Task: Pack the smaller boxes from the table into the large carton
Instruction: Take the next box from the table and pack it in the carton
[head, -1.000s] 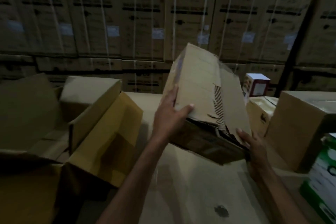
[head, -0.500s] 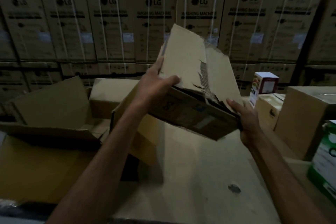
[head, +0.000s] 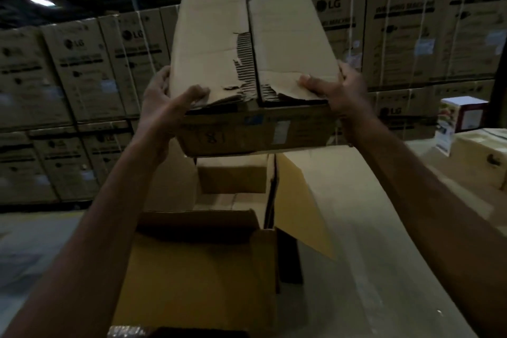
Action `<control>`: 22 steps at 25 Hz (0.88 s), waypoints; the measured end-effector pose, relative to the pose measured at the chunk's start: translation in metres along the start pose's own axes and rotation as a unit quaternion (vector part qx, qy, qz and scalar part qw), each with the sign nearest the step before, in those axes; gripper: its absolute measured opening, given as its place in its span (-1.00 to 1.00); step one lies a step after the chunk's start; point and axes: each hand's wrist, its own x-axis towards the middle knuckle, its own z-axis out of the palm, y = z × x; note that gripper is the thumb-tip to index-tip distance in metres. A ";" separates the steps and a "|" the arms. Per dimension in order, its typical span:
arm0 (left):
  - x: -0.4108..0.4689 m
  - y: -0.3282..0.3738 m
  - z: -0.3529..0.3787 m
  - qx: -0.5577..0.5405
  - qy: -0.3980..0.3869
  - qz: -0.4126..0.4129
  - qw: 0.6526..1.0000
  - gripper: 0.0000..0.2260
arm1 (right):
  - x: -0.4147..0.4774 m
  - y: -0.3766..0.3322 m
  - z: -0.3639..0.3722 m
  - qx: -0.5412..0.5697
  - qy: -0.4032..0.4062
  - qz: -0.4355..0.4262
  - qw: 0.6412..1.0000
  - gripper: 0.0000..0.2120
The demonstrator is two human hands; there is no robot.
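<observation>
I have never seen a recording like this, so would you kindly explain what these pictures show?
There is no machine here: a person works with bare hands, and the one camera sits on their head, looking forward and down. The left hand and right hand grip a worn cardboard box with a torn top by its two sides, holding it above the open large carton. That carton stands next to the table, where a small white and red box shows at the far right. Stacked LG cartons fill the background.
</observation>
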 end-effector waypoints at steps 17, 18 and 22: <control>0.128 -0.218 -0.078 0.248 -0.155 -0.313 0.903 -0.44 | 0.068 0.112 0.182 -0.240 -0.208 0.328 0.890 -0.64; 0.130 -0.232 -0.076 0.256 -0.180 -0.316 0.895 -0.44 | 0.063 0.118 0.186 -0.251 -0.209 0.329 0.886 -0.67; 0.136 -0.279 -0.065 0.259 -0.299 -0.318 0.861 -0.56 | 0.053 0.143 0.197 -0.268 -0.146 0.339 0.890 -0.86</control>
